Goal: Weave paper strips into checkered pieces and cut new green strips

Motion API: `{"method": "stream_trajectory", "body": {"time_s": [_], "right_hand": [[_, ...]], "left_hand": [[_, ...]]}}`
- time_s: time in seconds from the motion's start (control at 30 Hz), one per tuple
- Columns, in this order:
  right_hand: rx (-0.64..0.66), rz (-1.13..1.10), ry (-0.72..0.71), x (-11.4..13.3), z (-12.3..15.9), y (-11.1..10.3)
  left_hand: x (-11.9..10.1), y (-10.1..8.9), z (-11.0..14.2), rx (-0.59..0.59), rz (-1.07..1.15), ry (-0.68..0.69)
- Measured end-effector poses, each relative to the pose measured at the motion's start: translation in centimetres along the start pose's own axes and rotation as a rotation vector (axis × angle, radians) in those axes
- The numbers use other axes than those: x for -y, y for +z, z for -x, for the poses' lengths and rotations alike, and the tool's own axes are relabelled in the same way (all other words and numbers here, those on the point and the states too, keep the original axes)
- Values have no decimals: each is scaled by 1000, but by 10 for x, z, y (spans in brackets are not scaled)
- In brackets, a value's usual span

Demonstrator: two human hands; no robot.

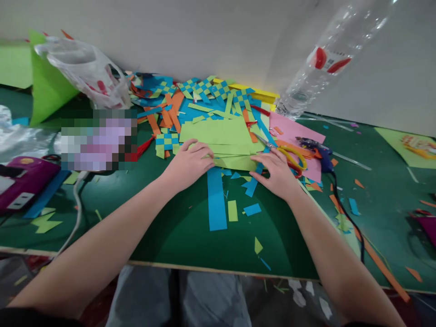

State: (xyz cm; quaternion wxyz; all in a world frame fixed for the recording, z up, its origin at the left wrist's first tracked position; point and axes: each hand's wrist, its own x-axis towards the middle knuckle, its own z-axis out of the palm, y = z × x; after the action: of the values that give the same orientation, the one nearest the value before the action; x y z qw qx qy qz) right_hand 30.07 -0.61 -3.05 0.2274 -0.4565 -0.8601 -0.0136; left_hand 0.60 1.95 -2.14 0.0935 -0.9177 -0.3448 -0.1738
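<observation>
My left hand has its fingers curled at the left end of a light green paper strip, its thumb partly hidden. At the strip's right end is my right hand, thumb and fingers apart, close to a blue paper piece. Behind the strip lie larger green paper sheets, stacked flat. Scissors with yellow and red handles lie just beyond my right hand, blades pointing to the sheets. A wide blue paper strip extends toward me from below the green paper.
Woven blue-and-green paper pieces and orange strips pile up by the wall. A clear plastic bottle leans at right, near pink paper and a dark corded tool. A plastic bag, blurred-out phone-like object and purple box sit left.
</observation>
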Motion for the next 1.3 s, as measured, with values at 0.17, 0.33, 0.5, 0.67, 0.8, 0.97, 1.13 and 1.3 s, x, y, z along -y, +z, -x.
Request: {"method": "stream_trajectory", "body": {"time_s": [0.17,0.33,0.5,0.67,0.8,0.97,1.13,1.3], "right_hand": [[-11,-22,-73,5,-2,-3],[-32,-18,-65,6,-3,-5],[-11,69,-42,0,-3,-9],[20,94,6,-8,-4,-14],[42,107,4,-8,-5,-14],[31,107,-48,1,-7,-10],[79,81,-91,10,-8,-8],[73,87,-100,12,-8,-8]], "left_hand": [[0,2,-1,-35,21,-32],[-2,0,-1,-29,-1,-45],[-3,-4,-3,45,-25,-70],[-2,-5,-2,84,-18,-40],[-1,-4,-1,77,-18,-14],[-2,-5,0,74,-22,21],[-1,-6,1,85,31,50],[-2,-7,1,110,83,-6]]}}
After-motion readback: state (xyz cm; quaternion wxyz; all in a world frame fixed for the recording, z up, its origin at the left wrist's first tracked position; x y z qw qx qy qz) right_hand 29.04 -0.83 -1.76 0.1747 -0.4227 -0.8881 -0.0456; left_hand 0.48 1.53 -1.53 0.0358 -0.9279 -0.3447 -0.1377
